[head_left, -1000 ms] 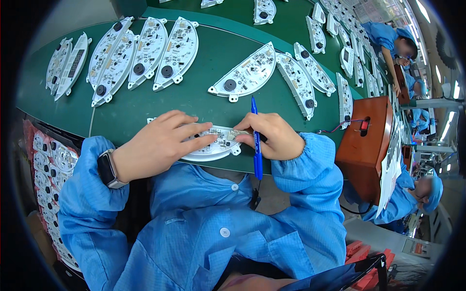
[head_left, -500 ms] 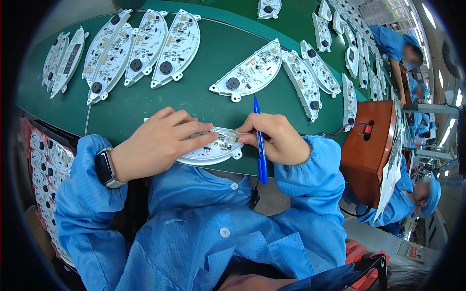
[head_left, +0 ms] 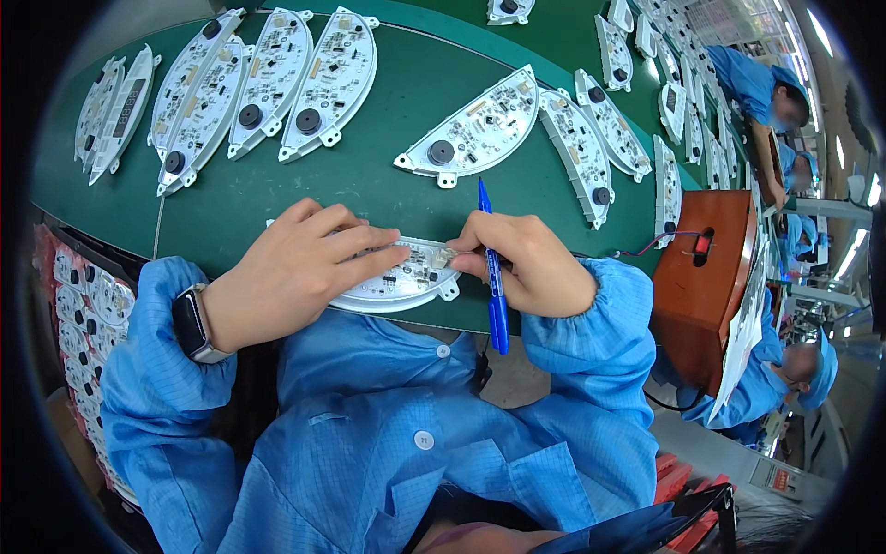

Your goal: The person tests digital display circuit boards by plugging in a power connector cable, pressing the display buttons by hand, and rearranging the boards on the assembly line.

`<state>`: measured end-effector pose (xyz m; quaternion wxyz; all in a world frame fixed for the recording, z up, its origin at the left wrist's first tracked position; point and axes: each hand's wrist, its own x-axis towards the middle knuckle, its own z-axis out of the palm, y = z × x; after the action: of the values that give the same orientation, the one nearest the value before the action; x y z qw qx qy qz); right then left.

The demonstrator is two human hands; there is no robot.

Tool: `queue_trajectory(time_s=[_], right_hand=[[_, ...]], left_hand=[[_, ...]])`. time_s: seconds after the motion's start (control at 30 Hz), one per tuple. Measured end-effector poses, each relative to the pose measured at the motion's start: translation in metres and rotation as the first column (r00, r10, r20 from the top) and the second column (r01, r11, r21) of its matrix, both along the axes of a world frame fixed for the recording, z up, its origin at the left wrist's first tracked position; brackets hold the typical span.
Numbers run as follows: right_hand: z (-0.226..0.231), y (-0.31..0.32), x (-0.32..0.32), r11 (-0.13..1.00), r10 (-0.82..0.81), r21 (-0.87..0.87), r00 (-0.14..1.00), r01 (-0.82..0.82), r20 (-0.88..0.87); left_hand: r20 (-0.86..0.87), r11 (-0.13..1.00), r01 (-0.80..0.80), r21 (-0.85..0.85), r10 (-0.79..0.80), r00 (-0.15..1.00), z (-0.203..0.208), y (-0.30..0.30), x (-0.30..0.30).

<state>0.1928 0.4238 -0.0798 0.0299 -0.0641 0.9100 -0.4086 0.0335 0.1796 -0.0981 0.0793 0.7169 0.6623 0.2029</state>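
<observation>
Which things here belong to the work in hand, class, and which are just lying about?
In use:
- white circuit panel, under the left hand
- blue pen, in the right hand

Apparently lying about:
- similar panels on the green table
- brown box
- papers

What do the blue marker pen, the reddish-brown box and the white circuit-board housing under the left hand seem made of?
The blue marker pen: probably smooth, hard plastic, from its even colour. The reddish-brown box: perhaps varnished wood or laminate, with a soft sheen; grain is not distinguishable. The white circuit-board housing: likely moulded plastic, slightly glossy, with a thin, continuous rim.
</observation>
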Motion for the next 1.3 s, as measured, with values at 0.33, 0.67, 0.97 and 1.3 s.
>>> queue_trajectory(time_s=[0.33,0.67,0.97,1.3], right_hand=[[0.014,0.004,0.0,0.958,-0.281,-0.129,0.931,0.256,-0.232],[-0.001,-0.002,0.002,0.998,-0.021,-0.068,0.998,0.017,-0.063],[0.005,-0.005,-0.001,0.988,0.038,0.147,0.999,-0.039,0.009],[0.004,0.0,-0.001,0.979,-0.055,0.165,0.942,0.115,-0.33]], left_hand=[[-0.032,1.0,0.0,0.028,0.001,0.999,-0.002,-0.001,0.0],[-0.023,1.0,-0.009,0.01,0.01,1.0,-0.002,-0.001,0.001],[-0.013,0.999,-0.045,0.01,0.045,0.999,-0.001,-0.001,0.004],[0.497,0.998,-0.07,-0.002,0.062,0.866,0.016,0.001,-0.014]])
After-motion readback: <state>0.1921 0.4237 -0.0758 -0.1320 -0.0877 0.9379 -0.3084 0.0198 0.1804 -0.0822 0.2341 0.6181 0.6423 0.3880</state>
